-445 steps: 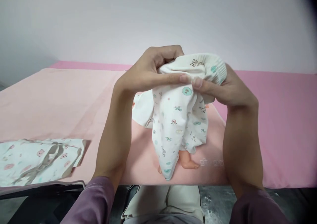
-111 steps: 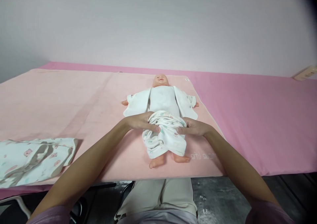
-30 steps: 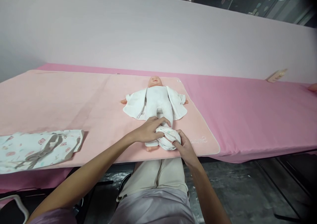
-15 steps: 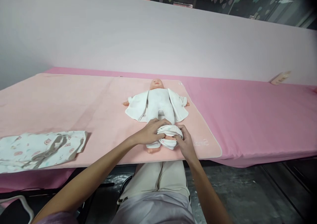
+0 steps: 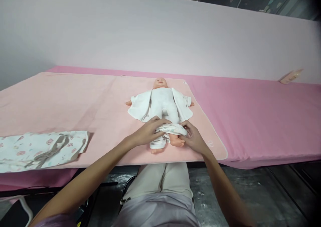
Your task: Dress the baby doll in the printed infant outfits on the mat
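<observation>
Nearest, both forearms ran up from the bench edge and met at the doll's legs. Left hand (image 5: 147, 132) lay curled over the bunched patterned trousers (image 5: 168, 130) from the left, fingers closed on the fabric; right hand (image 5: 194, 138) pinched the same bundle from the right, just beside the bare foot (image 5: 178, 142) sticking out toward the camera. The other foot (image 5: 155, 150) showed below the cloth. So the trousers sat between the hands, touching both, neither hand clearly nearer. Doll (image 5: 162, 99) lay face up on the pink mat (image 5: 100, 99), long axis straight away from the person, feet near, head far, white jacket (image 5: 140, 108) open at both sides. Well off to the left, a second printed garment (image 5: 42, 148) lay flat on the bench. Far right, a small pale object (image 5: 291, 76) against the wall, too blurred to identify.
</observation>
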Tool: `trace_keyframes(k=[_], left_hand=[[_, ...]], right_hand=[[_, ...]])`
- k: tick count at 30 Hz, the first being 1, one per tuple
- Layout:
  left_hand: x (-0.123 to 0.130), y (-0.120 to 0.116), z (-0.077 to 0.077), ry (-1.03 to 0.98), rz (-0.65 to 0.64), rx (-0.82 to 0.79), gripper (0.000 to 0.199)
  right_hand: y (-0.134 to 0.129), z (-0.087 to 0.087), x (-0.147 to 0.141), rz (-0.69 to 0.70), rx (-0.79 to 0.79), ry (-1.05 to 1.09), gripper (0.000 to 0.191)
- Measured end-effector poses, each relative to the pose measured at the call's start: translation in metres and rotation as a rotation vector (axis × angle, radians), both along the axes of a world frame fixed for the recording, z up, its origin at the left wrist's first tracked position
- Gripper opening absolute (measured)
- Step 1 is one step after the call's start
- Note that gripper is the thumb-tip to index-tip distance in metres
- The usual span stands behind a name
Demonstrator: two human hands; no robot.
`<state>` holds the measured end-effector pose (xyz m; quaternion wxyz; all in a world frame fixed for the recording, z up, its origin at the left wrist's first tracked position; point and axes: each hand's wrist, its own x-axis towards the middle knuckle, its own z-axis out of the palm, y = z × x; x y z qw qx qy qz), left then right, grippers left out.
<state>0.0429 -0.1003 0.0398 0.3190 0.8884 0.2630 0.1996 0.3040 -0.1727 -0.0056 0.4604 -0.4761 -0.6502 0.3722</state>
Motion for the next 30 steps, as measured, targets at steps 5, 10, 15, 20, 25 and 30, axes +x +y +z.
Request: trace_keyframes(k=[5,10,15,20,25,30], left_hand=[[-0.017,0.011,0.009,0.064,-0.001,0.101,0.047],[-0.018,0.028,0.011,0.009,-0.007,-0.023,0.040],[-0.016,0.050,0.001,-0.138,0.169,-0.209,0.040],[-0.018,0.065,-0.002,-0.133,0.248,-0.241,0.048],[-0.004,0.083,0.008,-0.191,0.348,-0.258,0.053],[-0.001,0.092,-0.014,-0.322,0.623,-0.596,0.060]], right_hand=[[0.019,0.032,0.020,0.180,-0.085,-0.094,0.035],[0.049,0.059,0.003,0.189,-0.003,-0.367,0.033],[0.086,0.056,-0.005,0.180,0.069,-0.442,0.030],[0.117,0.045,0.005,0.223,0.148,-0.433,0.037],[0.147,0.056,0.001,0.246,0.078,-0.265,0.046],[0.150,0.029,-0.002,-0.170,0.089,-0.350,0.059]])
